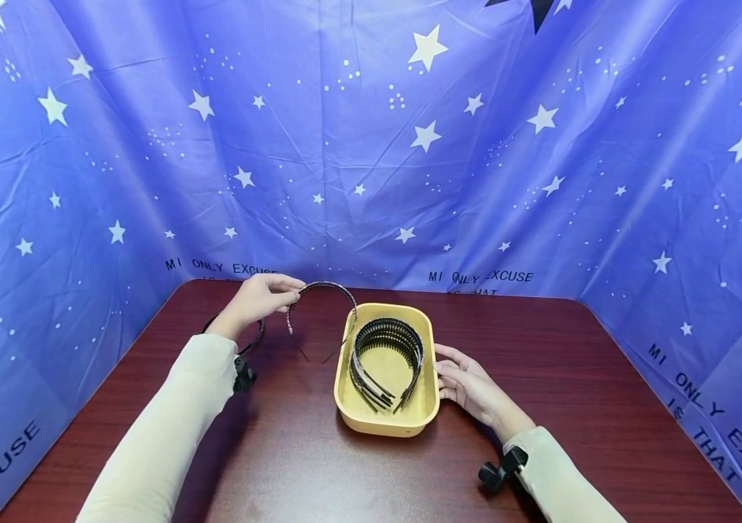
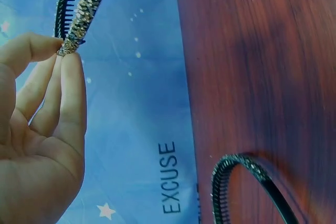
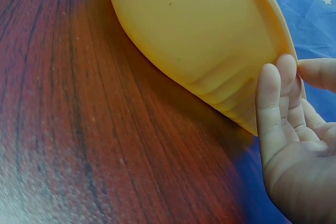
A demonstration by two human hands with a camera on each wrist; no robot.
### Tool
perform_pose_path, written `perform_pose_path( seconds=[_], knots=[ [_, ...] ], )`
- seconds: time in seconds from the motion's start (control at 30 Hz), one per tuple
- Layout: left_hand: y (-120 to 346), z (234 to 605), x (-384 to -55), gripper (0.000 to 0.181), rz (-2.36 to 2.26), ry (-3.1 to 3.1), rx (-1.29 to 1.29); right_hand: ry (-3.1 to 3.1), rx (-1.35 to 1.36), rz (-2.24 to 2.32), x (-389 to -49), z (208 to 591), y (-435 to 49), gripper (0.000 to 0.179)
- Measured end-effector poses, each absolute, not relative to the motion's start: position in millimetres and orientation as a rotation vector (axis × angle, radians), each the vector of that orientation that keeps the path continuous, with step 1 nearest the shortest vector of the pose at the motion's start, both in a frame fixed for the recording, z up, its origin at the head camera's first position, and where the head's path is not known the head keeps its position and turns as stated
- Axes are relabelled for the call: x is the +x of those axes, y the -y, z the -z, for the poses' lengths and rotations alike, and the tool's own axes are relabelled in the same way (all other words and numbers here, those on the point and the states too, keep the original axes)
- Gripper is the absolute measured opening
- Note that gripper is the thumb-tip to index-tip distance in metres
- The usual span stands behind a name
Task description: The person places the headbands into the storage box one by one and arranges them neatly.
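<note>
My left hand [image 1: 264,299] pinches a black toothed headband [image 1: 326,283] between thumb and fingertips, to the left of the yellow container [image 1: 386,428]. Glittery stones cover the pinched part of this headband in the left wrist view. Inside the container lie several black toothed headbands [image 1: 389,327], nested together with their ends toward me. Another glittery headband [image 2: 236,160] rests on the table, partly hidden behind my left wrist in the head view. My right hand [image 3: 299,145] touches the container's right side, its fingers nearly straight along the outer wall and the thumb at the rim.
The dark red wooden table [image 1: 272,465] carries the container near its middle. A blue star-patterned cloth [image 1: 318,145] hangs close behind the table and along both sides. Each wrist wears a small black camera [image 1: 503,468].
</note>
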State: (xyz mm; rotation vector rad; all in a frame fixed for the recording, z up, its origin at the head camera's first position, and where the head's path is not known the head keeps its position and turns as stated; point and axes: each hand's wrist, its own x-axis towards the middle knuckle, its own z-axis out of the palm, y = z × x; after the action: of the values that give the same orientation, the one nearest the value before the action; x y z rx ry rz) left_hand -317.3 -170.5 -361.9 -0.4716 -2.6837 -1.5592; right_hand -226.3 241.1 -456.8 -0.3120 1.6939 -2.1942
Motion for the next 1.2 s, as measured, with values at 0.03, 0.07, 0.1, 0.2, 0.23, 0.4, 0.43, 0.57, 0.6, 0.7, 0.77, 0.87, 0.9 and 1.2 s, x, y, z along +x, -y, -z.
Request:
perform_pose_path(
  seconds=[0.03,0.07,0.1,0.2,0.23,0.4,0.43,0.57,0.6,0.7,0.77,0.87,0.9,1.2],
  knots=[
    [169.2,361.2,-316.9,0.029,1.566,2.682,-0.488,-1.693,-0.312,2.194,-226.2,456.9,-241.1,0.061],
    [167.9,360.3,-316.3,0.029,1.576,2.680,-0.500,-1.693,-0.312,2.194,-226.2,456.9,-241.2,0.060],
    [166.7,359.5,-315.7,0.029,1.587,2.678,-0.510,-1.693,-0.315,2.193,-226.1,456.9,-241.3,0.060],
    [163.1,356.8,-313.8,0.029,1.611,2.670,-0.523,-1.692,-0.329,2.191,-225.9,456.8,-241.5,0.061],
    [161.9,356.4,-313.3,0.029,1.614,2.666,-0.530,-1.691,-0.334,2.191,-225.8,456.6,-241.6,0.061],
    [153.1,356.8,-311.4,0.029,1.653,2.635,-0.533,-1.688,-0.352,2.187,-225.8,456.4,-242.0,0.060],
    [150.7,357.5,-311.1,0.028,1.660,2.628,-0.532,-1.687,-0.355,2.188,-225.8,456.4,-242.0,0.060],
    [140.8,359.4,-307.9,0.027,1.644,2.627,-0.533,-1.684,-0.363,2.189,-226.3,456.4,-241.9,0.060],
    [138.0,359.9,-306.9,0.027,1.638,2.626,-0.539,-1.685,-0.362,2.189,-226.4,456.6,-241.9,0.061],
    [129.6,361.1,-304.0,0.027,1.641,2.617,-0.564,-1.686,-0.349,2.192,-226.2,456.6,-242.0,0.061],
    [124.8,361.8,-302.7,0.027,1.637,2.620,-0.564,-1.685,-0.344,2.193,-226.0,456.7,-242.0,0.061],
    [119.7,362.9,-301.6,0.027,1.646,2.622,-0.558,-1.676,-0.358,2.196,-225.7,456.8,-242.1,0.061],
    [118.2,363.0,-301.2,0.027,1.651,2.624,-0.552,-1.673,-0.362,2.197,-225.8,457.0,-242.1,0.061],
    [106.3,368.3,-298.5,0.029,1.769,2.587,-0.554,-1.675,-0.363,2.195,-226.1,457.4,-242.2,0.061]
  ],
)
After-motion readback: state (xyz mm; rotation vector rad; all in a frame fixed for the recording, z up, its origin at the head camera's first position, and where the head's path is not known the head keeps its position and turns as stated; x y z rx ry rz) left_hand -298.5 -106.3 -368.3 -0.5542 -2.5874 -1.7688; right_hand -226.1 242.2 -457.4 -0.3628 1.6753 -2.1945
